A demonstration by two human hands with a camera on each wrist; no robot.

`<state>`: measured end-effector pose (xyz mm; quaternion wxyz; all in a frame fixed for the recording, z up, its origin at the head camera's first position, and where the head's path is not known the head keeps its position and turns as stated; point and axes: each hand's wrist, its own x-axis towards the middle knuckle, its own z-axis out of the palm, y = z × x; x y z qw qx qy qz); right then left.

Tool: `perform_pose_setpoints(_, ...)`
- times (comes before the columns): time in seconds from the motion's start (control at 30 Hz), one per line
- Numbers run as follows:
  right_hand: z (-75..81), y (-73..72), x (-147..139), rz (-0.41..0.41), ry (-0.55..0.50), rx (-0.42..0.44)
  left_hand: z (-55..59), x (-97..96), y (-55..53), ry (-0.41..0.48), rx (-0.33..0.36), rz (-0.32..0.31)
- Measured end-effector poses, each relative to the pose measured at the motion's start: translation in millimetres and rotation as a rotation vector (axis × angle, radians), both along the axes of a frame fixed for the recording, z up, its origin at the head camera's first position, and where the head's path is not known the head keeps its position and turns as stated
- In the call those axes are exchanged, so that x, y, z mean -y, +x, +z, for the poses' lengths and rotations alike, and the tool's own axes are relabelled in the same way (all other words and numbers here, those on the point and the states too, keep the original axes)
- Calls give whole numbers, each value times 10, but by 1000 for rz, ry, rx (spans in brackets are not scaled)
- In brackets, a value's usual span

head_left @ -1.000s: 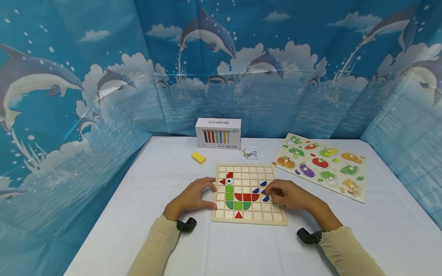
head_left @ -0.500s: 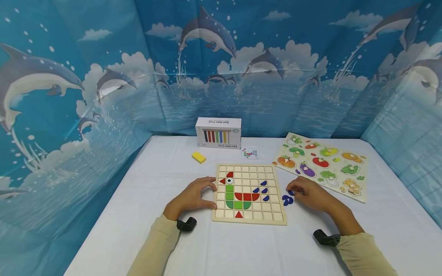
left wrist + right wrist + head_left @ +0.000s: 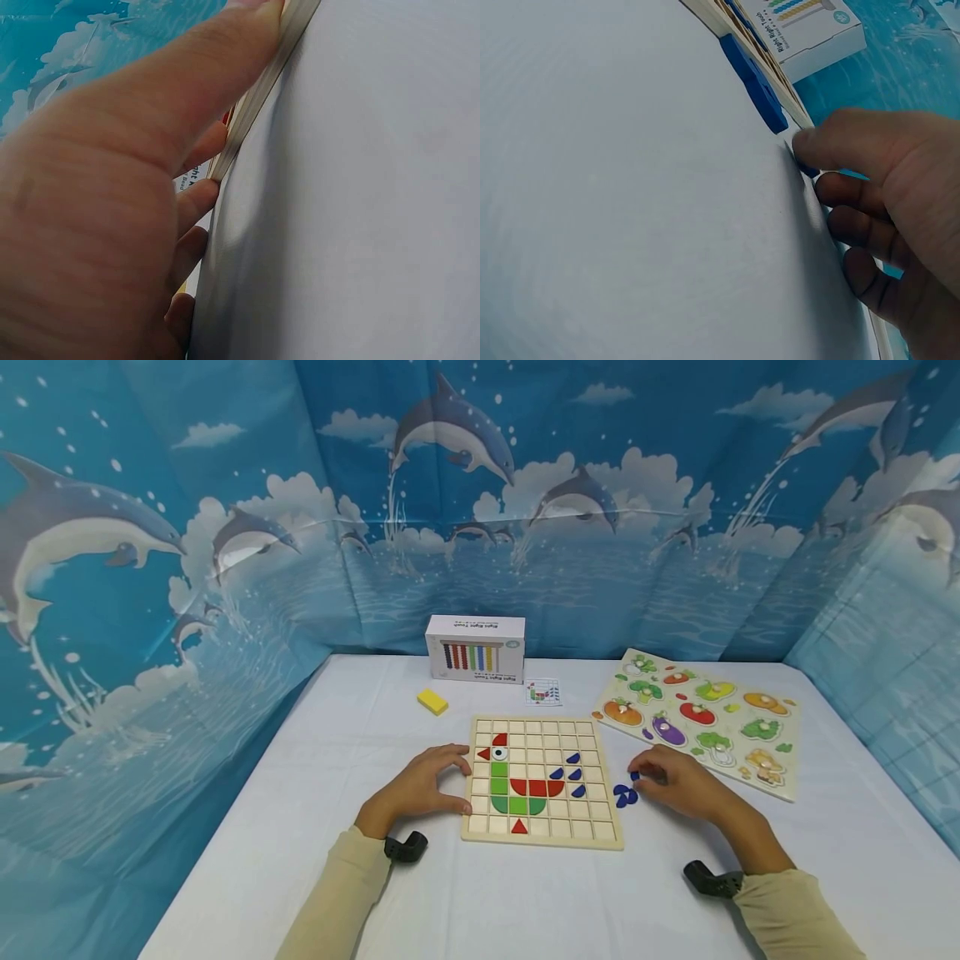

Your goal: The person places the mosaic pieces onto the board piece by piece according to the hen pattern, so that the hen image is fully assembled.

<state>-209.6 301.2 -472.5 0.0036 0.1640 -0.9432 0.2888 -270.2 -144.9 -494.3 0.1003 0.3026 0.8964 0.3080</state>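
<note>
A wooden grid board point(image 3: 555, 835) lies on the white table, with red, green and blue shapes forming a bird on it. My left hand point(image 3: 420, 785) rests at its left edge. Thumb and fingertips touch the rim point(image 3: 259, 97) in the left wrist view, spread rather than wrapped round it. Right of the board, my right hand point(image 3: 675, 781) has thumb and forefinger at a blue half-round piece point(image 3: 634, 776), pinching it at the table. Most of this piece point(image 3: 807, 169) is hidden by the thumb in the right wrist view. Several more blue pieces point(image 3: 625, 796) lie together beside the board.
Behind the board stand a white box point(image 3: 476, 649), a small pattern card point(image 3: 542, 692) and a yellow block point(image 3: 432, 702). A vegetable puzzle board point(image 3: 705, 718) lies at the back right. A dolphin-printed curtain point(image 3: 480, 560) closes off the back.
My right hand has left a blue piece on the board's right side and moved right to the loose blue pieces, where it now pinches one. The left hand has stayed put.
</note>
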Motion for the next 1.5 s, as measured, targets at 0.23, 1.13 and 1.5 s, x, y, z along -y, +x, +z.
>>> perform_pose_setpoints(0.23, -46, -35, -7, -80, 23, -16, 8, -1, 4, 3, 4, 0)
perform_pose_setpoints(1.13, 29, -156, 296, -172, 54, -35, 12, -9, 12, -5, 2, 6)
perform_pose_setpoints(1.5, 53, -329, 512, -128, 41, -48, 7, -8, 4, -12, 2, 3)
